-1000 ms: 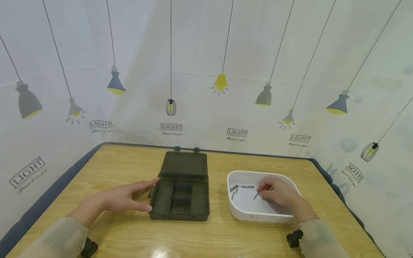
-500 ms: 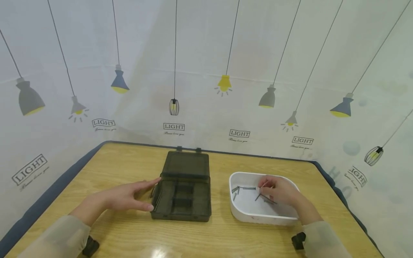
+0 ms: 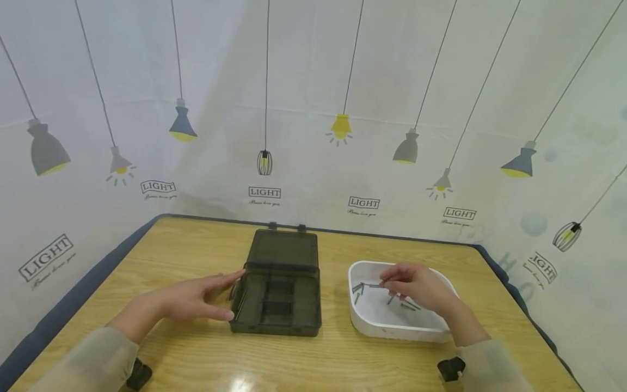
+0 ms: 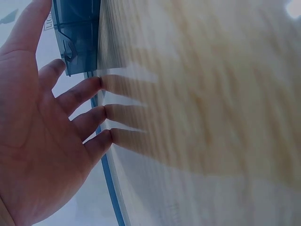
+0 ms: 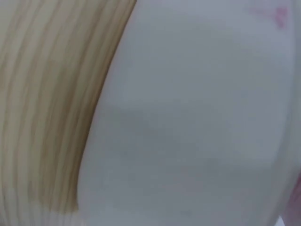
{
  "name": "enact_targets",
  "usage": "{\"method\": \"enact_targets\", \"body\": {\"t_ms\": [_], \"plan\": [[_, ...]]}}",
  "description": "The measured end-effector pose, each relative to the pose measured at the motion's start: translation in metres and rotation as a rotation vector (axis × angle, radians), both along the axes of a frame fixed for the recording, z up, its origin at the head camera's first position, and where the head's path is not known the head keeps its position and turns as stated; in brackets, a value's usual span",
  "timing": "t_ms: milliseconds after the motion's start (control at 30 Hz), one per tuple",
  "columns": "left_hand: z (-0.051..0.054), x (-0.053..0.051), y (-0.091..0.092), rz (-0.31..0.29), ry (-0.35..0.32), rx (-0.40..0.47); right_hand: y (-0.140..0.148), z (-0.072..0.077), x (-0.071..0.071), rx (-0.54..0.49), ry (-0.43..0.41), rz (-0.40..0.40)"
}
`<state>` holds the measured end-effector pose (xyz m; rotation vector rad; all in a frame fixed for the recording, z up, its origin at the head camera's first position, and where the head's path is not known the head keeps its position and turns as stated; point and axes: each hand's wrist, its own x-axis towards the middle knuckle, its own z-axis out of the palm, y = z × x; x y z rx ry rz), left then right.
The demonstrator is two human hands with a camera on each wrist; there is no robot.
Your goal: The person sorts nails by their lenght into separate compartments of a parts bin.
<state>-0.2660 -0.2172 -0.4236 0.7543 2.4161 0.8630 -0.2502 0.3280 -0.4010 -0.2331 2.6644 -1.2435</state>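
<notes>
"Half a second on, what differs in the head view?"

"Mostly the right hand (image 3: 416, 286). It has slid leftward over the white plastic tub (image 3: 401, 333), right of centre in the frame, and slim metal pieces (image 3: 410, 306) show below its fingers. Its fingertips are drawn together beside another such piece at the tub's upper left; I can't tell whether they grip it."

"And the left hand (image 3: 188, 299)?"

"Unmoved: fingers extended and spread, grasping nothing, index finger and thumb at the left side of the dark translucent case (image 3: 274, 329), near the frame's middle. The case's lid (image 3: 282, 250) is folded back as before, and thin rods (image 3: 240, 306) lie along its left compartment."

"Left wrist view?"

"Spread fingers at left, the case at upper left, wood-grain table (image 4: 211, 117) across the right."

"Right wrist?"

"Mainly the tub's wall, with a pink smear (image 5: 281, 18) at upper right and table at left. The fingers' state can't be read there."
</notes>
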Motion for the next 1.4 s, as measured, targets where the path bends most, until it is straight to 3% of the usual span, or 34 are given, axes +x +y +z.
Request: {"method": "enact_targets", "body": {"t_ms": [533,767,1167,1400], "plan": [[-0.004,-0.003,-0.002,0.007,0.015,0.003,-0.044,0.025,0.009,-0.171,0.098,-0.004],[-0.006,-0.004,-0.002,0.010,0.009,-0.001,-0.080,0.032,0.006,-0.250,0.086,0.093],[-0.006,-0.003,-0.002,0.005,0.023,0.014,-0.158,0.031,0.001,-0.262,0.078,0.253],[-0.004,-0.002,-0.001,0.008,0.032,0.014,-0.199,0.032,0.001,-0.281,0.090,0.298]]}}
